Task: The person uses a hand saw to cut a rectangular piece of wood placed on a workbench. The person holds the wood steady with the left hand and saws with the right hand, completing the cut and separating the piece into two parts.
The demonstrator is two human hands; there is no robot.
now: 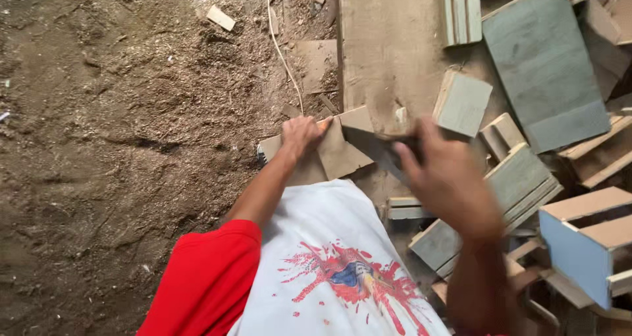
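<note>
Head camera, steeply downward, close overhead

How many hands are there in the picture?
2. The left hand presses on a brown board by the sawdust-covered ground. The right hand, blurred, holds a dark flat tool over that board. No other hands show.

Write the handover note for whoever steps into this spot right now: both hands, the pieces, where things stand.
Left hand: pressing flat on the small board lying on the ground.
Right hand: gripping a flat blade tool, blurred, its tip over that board.
Grey-green panels and offcuts are piled to the right; the blue box is at the near right.
No finished mark or cut is visible on the board.
</note>
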